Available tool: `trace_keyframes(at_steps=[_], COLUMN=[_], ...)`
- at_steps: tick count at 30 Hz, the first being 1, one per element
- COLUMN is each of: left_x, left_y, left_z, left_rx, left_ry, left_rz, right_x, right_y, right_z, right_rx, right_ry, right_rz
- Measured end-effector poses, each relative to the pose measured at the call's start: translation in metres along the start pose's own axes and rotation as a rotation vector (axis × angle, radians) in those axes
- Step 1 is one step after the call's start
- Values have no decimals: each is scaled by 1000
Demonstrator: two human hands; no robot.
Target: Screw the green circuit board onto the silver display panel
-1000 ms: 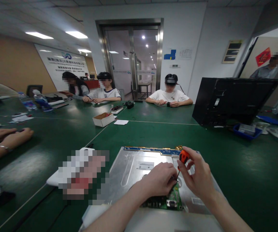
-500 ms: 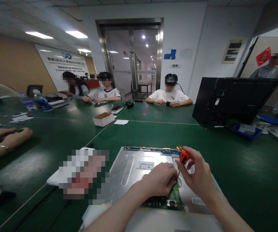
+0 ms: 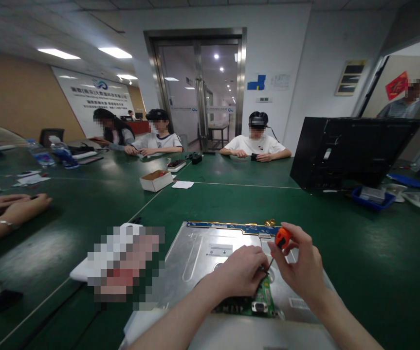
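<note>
My right hand (image 3: 304, 267) grips a screwdriver (image 3: 282, 237) by its orange handle, between thumb and fingers. The thin shaft slants down and left to the edge of a green circuit board (image 3: 265, 295). Beside the tip, my left hand (image 3: 242, 271) rests over the board with its fingers curled together; what they pinch, if anything, is hidden. Under both hands lies a silver metal display panel (image 3: 191, 260), flat on the table. A narrow blue circuit strip (image 3: 228, 226) runs along the panel's far edge.
A blurred white and pink item (image 3: 129, 262) lies left of the panel on the green table (image 3: 231, 197). Farther off stand a small open box (image 3: 156, 182), a black monitor (image 3: 352, 153) and a blue tray (image 3: 372, 198). A co-worker's hands (image 3: 23, 209) are at the left.
The orange handle and my right hand have shifted slightly right, and the handle is turned a little. My left hand stays in place over the board.
</note>
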State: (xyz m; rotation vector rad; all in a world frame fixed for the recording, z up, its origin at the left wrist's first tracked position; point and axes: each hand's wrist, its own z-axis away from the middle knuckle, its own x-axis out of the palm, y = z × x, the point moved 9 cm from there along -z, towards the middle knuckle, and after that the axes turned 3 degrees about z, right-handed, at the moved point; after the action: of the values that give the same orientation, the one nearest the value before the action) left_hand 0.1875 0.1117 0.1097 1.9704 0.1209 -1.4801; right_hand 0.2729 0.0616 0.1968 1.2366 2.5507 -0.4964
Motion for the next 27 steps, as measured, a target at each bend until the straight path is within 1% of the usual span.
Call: trace_keyframes(at_steps=[4,12,16,18,21,24,26,27], left_x=[0,0,-6,-12,-29,-52,-66,-70], left_y=[-1,0,3,1,-14,-42,-62,-72], left_z=[0,0,1,2,5,12,19,22], left_rx=[-5,-9,-16,-38,-124,-269,-370,-412], left_ry=[-11,-7,12,51,159,273,305,287], left_rz=[-8,-43,-62,-63,-54,-53,-36,-25], right_x=[-5,-3,-3,-3,-3,-3,-3,-3], right_y=[-2,0,-1,-1,0,3,5,6], right_z=[-3,-1,-2,-3,-3,-4,-4,-4], right_rx=[-9,-2,-7,-4,1,16,30,38], right_ry=[38,23,25,27,28,28,27,28], right_rz=[35,18,18,19,13,6,11,10])
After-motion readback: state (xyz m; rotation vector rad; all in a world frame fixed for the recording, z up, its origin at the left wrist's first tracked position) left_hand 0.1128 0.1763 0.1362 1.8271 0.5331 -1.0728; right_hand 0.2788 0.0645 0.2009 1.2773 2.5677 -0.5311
